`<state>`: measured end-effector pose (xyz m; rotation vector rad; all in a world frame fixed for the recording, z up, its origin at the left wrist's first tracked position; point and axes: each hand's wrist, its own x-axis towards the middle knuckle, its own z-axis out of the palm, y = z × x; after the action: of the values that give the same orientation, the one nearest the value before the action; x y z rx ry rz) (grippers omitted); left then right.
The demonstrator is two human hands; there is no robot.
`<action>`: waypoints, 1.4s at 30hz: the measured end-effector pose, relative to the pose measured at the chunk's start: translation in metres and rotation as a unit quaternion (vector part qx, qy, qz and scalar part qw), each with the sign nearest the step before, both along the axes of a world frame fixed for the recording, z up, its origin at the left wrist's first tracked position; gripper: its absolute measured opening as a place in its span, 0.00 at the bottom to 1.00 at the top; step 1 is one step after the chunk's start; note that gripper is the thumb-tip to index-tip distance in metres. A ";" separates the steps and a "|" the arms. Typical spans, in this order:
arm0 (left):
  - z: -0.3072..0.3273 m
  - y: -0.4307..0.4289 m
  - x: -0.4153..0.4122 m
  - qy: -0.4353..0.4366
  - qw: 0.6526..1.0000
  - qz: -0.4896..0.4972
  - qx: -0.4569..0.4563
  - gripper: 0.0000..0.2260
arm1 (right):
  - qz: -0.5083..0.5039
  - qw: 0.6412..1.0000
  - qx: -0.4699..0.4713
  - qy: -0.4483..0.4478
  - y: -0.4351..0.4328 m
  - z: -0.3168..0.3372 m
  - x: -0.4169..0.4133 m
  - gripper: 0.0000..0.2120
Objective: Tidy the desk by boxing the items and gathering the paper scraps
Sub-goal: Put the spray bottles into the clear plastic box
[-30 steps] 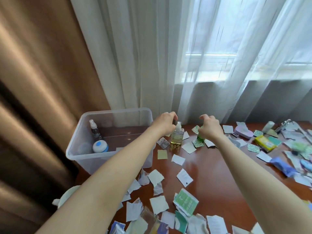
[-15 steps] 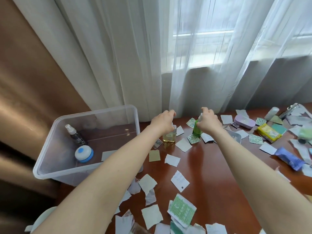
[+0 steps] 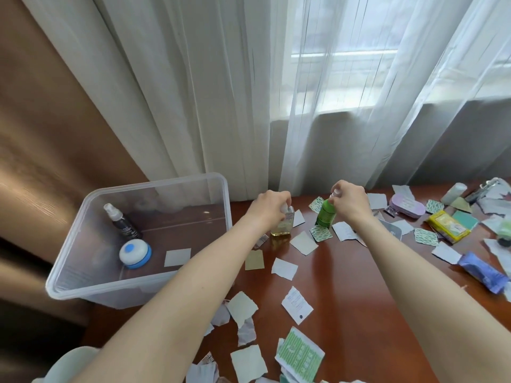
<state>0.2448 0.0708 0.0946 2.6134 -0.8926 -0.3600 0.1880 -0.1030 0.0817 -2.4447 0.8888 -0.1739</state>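
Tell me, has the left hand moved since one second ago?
Yes. The left hand moved rightward and down onto the top of the yellow bottle, which stayed put.

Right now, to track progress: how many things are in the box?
3: a spray bottle at the far left, a blue-white puck nearer, a paper scrap to its right. The clear box hides nothing, it seems.

clear box (image 3: 171,186): open, far left | yellow bottle (image 3: 280,230), green bottle (image 3: 326,217): upright, gripped | paper scraps (image 3: 284,269): scattered
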 end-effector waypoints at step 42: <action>0.119 0.307 0.038 -0.029 0.967 0.239 -0.087 0.16 | 0.355 0.934 0.005 -0.051 0.295 0.092 0.107 0.11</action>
<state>0.2823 0.3783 0.2134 2.5733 -0.2693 -0.0705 0.2951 0.1921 0.1735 -2.5499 -0.0725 -0.0292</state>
